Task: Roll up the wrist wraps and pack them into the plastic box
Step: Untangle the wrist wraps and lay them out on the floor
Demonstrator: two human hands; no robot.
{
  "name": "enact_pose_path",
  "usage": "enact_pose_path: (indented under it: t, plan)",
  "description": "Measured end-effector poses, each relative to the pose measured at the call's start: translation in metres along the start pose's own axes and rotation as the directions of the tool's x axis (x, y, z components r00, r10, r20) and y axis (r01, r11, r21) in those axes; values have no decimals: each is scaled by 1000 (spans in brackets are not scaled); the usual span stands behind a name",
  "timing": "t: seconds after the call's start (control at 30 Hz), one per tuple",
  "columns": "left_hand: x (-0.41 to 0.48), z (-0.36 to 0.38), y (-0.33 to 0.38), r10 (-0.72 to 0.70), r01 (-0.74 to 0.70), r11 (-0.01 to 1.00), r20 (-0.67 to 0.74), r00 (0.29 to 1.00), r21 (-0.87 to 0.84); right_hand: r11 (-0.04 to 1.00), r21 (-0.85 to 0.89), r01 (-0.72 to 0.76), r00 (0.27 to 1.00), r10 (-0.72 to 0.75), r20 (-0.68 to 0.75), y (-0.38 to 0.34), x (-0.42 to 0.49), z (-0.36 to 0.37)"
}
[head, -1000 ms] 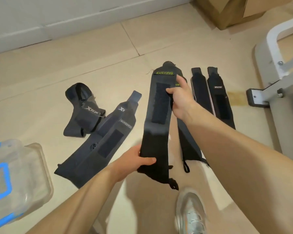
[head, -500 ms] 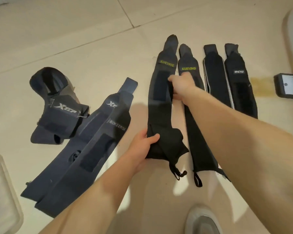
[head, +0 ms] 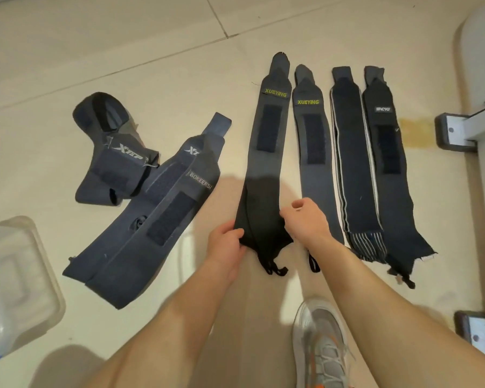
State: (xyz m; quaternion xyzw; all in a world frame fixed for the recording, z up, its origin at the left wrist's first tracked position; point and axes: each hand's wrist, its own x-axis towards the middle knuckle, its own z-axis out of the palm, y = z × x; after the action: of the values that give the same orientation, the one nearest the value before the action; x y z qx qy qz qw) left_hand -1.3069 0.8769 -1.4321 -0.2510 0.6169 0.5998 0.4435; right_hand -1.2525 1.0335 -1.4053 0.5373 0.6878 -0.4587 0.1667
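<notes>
A long black XUEYING wrist wrap (head: 266,163) lies flat on the tiled floor, its thumb loop toward me. My left hand (head: 227,245) grips the left edge of its near end. My right hand (head: 305,219) pinches the right edge of the same end with curled fingers. A second XUEYING wrap (head: 311,152) lies just to its right, partly under my right wrist. Farther right are a striped wrap (head: 350,163) and a grey-labelled wrap (head: 387,163). A clear plastic box (head: 25,275) stands at the lower left.
Two wide BOKEERSI and Xtep wraps (head: 151,225) lie overlapped at an angle left of my hands, with a loosely folded Xtep wrap (head: 109,158) behind them. White metal frame feet (head: 457,133) stand at the right edge. My shoe (head: 322,351) is below my right arm.
My right hand has let go of the wrap's upper part and come down to its near end. The wrap now lies stretched flat; my left hand stays on its near end.
</notes>
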Motion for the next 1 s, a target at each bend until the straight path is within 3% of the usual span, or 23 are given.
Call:
enact_pose_path:
  t: [0.1,0.23,0.33,0.47,0.6,0.7,0.77,0.9,1.0]
  plan:
    - [0,1,-10,-9,13,998,-63,998,69,1000,3,-23,993,22,120,20,-7,3]
    - [4,3,-16,-12,26,991,-107,994,134,993,-79,85,989,-74,125,33,-13,1]
    - [4,5,-22,-4,34,979,-149,989,202,993,11,119,986,-119,120,36,-15,0]
    - [-2,8,-23,124,-24,897,-198,972,442,978,180,101,992,-113,56,36,-15,-1]
    - [-5,11,-25,124,-26,902,-201,972,431,945,326,-9,989,-40,144,38,-16,-2]
    - [-7,12,-29,80,-15,895,-127,989,446,906,404,-128,975,40,220,42,-16,-2]
    - [-6,11,-32,58,-10,890,-92,994,456,923,359,-140,972,59,226,44,-16,1]
    - [-13,17,-20,-91,114,946,-90,992,304,999,27,-41,995,39,94,44,-17,4]
    - [-8,16,-19,25,6,826,-47,999,563,988,-155,-12,998,22,60,46,-18,4]
